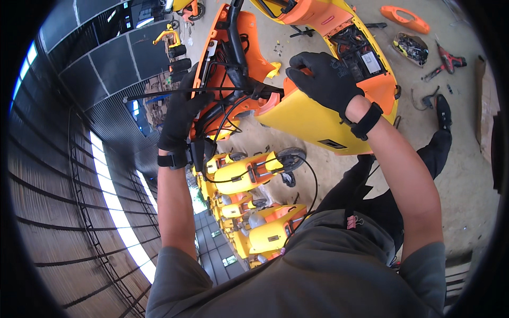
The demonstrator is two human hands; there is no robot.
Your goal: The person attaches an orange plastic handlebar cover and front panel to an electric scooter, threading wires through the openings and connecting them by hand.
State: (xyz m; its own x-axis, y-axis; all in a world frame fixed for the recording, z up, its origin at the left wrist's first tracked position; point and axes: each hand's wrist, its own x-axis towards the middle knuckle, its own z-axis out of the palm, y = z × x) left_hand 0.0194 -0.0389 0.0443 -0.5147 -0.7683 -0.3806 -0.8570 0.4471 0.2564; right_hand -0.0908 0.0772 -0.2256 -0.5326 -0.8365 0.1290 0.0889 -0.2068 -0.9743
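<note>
A yellow and orange scooter (313,124) stands partly disassembled in front of me. My left hand (183,114), in a black glove, is closed over the edge of its orange front panel (254,45), thumb on the inner side. Beside it are the black steering tube (237,47) and loose black cables (225,119). My right hand (328,82), also gloved, hovers over the yellow side panel with fingers curled together; whatever they may hold is hidden. An open compartment (360,53) with wiring and a white-labelled box lies just beyond it.
On the floor at right lie a red power drill (450,59), an orange trim piece (405,19), a bag of small parts (410,49) and a short cable (424,100). Several yellow scooters (238,177) stand in a row at lower left. A cardboard box (483,106) is at far right.
</note>
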